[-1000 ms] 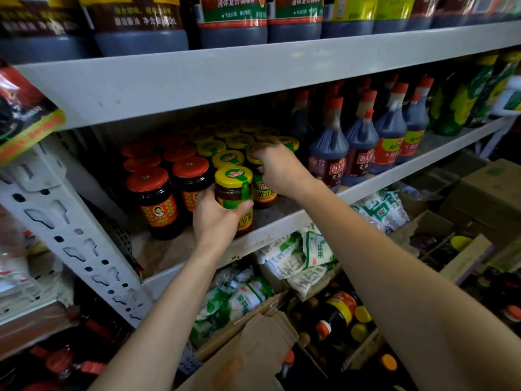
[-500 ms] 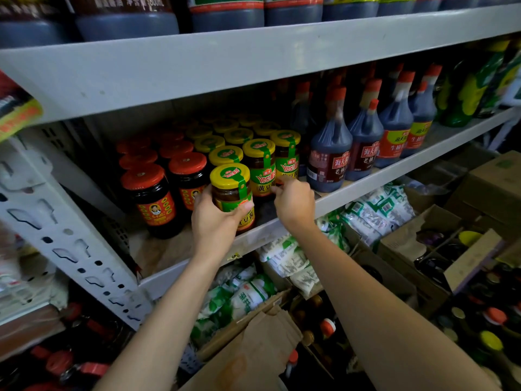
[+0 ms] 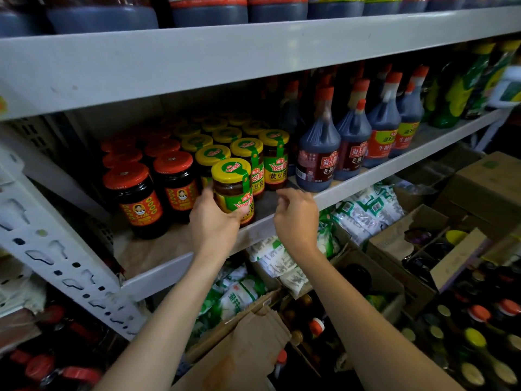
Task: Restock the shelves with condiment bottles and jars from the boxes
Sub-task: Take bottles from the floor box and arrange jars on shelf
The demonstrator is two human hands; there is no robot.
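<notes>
I read "Yes!" on the front jar [image 3: 231, 190] label and "黄豆" on the rear jar [image 3: 277, 168] label. The dark bottle [image 3: 318, 162] label reads "海天" and "老抽".

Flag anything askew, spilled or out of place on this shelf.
Nothing spilled or broken. Only the front yellow-lidded jar, gripped by the left hand, sits ahead of its rows, close to the shelf lip.

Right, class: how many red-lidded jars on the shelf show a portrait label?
2. The front-left jar stands farthest left; the second jar is right of it, beside the left hand. Red lids behind them mark more jars, labels hidden.
</notes>
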